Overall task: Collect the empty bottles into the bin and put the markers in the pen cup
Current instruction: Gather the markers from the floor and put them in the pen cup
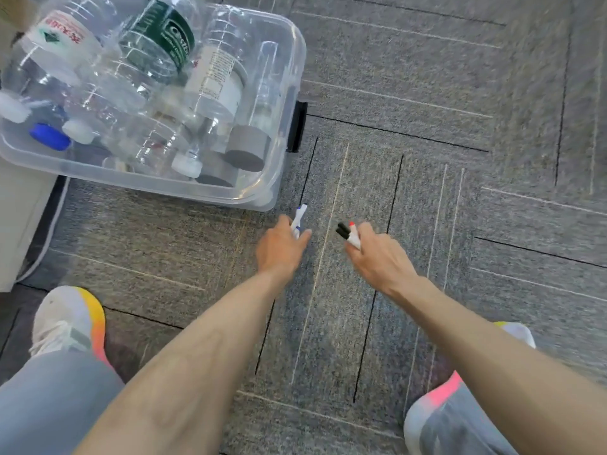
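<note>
A clear plastic bin (262,195) stands on the carpet at the upper left, filled with several empty clear bottles (154,50). Just below its front right corner, my left hand (281,249) is shut on a white marker with a blue cap (300,216) that sticks up out of the fist. To the right of it, my right hand (377,254) grips two markers together (348,233), one with a black cap and one with a red tip. The hands are a short way apart above the carpet. No pen cup is in view.
Grey carpet tiles (460,159) cover the floor. A black latch (297,126) sits on the bin's right side. A pale piece of furniture (19,224) with a white cable stands at the left. My knees and two shoes (69,323) fill the bottom corners.
</note>
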